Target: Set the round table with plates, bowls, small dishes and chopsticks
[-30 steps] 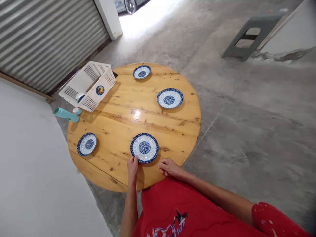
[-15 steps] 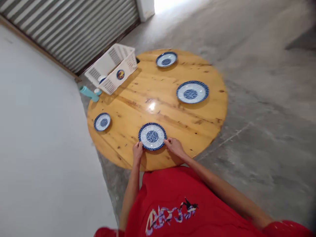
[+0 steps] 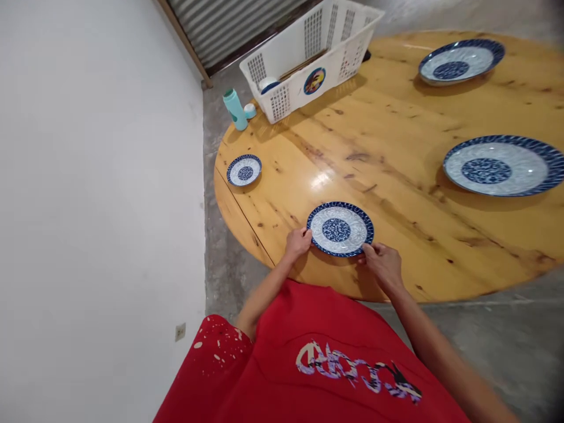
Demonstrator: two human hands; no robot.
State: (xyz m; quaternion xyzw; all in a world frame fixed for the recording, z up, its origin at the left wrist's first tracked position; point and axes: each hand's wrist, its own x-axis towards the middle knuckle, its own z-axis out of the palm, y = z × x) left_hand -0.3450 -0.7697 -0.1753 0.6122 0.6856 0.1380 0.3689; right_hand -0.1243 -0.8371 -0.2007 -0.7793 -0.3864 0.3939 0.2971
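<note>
A blue-and-white plate is at the near edge of the round wooden table, right in front of my body. My left hand pinches its left rim. On the opposite side, my right hand grips the lower right rim, thumb on top and fingers underneath. Whether the plate rests fully on the wood or is slightly raised, I cannot tell. A smaller matching plate lies to the left. Two more patterned plates sit on the right, one nearer and one farther back.
A white plastic basket at the back holds a bowl and some thin sticks. Beside it stand an open turquoise bottle and its cap. A white wall runs along the left, with a corrugated metal shutter behind.
My view has turned left and come closer, so the table and plates appear larger and farther right. Both hands keep hold of the same plate's rim.
</note>
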